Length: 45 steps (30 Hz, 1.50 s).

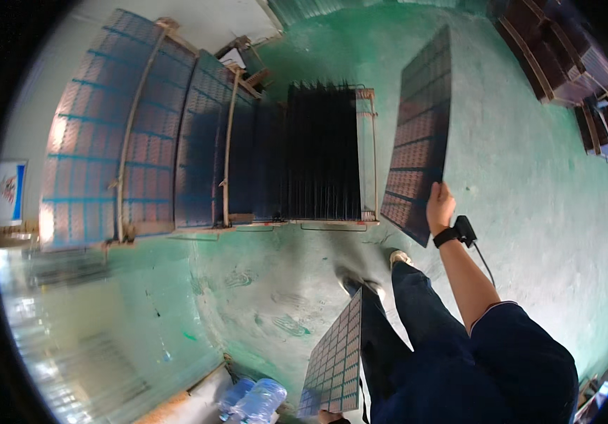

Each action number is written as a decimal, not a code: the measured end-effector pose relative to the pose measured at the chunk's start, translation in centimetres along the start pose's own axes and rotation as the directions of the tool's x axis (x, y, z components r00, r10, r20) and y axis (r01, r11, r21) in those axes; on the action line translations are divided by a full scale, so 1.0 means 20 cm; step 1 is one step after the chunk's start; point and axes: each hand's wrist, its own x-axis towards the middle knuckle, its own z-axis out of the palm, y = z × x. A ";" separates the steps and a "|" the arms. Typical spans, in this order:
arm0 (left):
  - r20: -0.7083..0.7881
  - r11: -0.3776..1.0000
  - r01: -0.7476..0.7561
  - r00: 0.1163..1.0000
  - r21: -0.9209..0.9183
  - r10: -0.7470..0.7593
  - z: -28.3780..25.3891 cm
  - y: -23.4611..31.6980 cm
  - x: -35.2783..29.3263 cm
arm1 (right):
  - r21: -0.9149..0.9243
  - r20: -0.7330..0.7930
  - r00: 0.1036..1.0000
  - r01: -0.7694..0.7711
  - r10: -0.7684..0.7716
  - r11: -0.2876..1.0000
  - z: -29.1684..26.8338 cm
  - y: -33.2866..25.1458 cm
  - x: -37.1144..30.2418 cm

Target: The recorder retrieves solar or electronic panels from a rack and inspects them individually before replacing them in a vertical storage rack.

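My right hand (440, 208) is closed on the near right edge of a tall, thin circuit-board panel (420, 134). That panel stands upright in the air, with a grid of copper-coloured patterns on its lower part and a dark sheen. At the lower edge, only part of my left hand (330, 417) shows, at the bottom corner of a second panel (336, 357) with a similar grid and blue-green lines. Its fingers seem closed on that panel, beside my left leg. Just left of the raised panel is a rack (369, 155) packed with dark upright sheets (322, 155).
Large gridded panels (110, 134) stand in wooden-looking frames (228, 141) along the left. Clear plastic bottles (258, 399) lie at the lower left. Dark stacked crates (558, 53) stand at the far right on the worn green floor (530, 233).
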 end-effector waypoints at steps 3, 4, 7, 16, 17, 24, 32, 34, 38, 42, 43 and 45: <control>-0.002 0.998 -0.023 1.000 0.054 0.023 -0.19 0.09 0.09 | 0.024 0.017 0.999 -0.031 0.031 0.999 0.24 -0.01 -0.10; -0.005 0.997 -0.032 0.999 0.068 0.032 -0.25 0.13 0.13 | 0.008 0.017 0.999 -0.041 0.041 0.999 0.31 -0.02 -0.11; -0.001 0.991 -0.062 0.998 0.116 0.063 -0.42 0.27 0.25 | 0.033 0.008 0.997 -0.073 0.073 0.997 0.47 -0.03 -0.16; 0.019 0.953 -0.173 0.985 0.247 0.174 -0.80 0.69 0.61 | 0.022 0.121 0.969 -0.219 0.215 0.975 0.71 -0.08 -0.23; 0.018 0.948 -0.181 0.983 0.262 0.182 -0.80 0.76 0.65 | 0.007 0.140 0.965 -0.225 0.222 0.974 0.71 -0.08 -0.22; 0.027 0.898 -0.284 0.956 0.337 0.292 -0.94 1.19 0.85 | 0.055 0.106 0.982 -0.162 0.155 0.985 0.77 -0.16 -0.19; 0.039 0.843 -0.351 0.929 0.407 0.368 -1.07 1.41 0.94 | 0.063 0.146 0.972 -0.193 0.182 0.979 0.75 -0.18 -0.21; 0.035 0.839 -0.356 0.926 0.413 0.375 -1.10 1.44 0.95 | 0.040 0.101 0.985 -0.143 0.138 0.989 0.74 -0.19 -0.24; 0.032 0.826 -0.365 0.921 0.429 0.389 -1.14 1.48 0.99 | 0.008 0.130 0.981 -0.147 0.145 0.989 0.73 -0.21 -0.27; 0.030 0.810 -0.373 0.914 0.452 0.404 -1.18 1.51 1.03 | 0.032 0.157 0.977 -0.149 0.143 0.988 0.75 -0.22 -0.25; 0.029 0.809 -0.375 0.913 0.452 0.407 -1.19 1.52 1.04 | 0.042 0.164 0.978 -0.138 0.130 0.990 0.75 -0.23 -0.24; 0.026 0.803 -0.376 0.911 0.462 0.412 -1.21 1.53 1.06 | 0.033 0.188 0.973 -0.144 0.135 0.989 0.78 -0.24 -0.22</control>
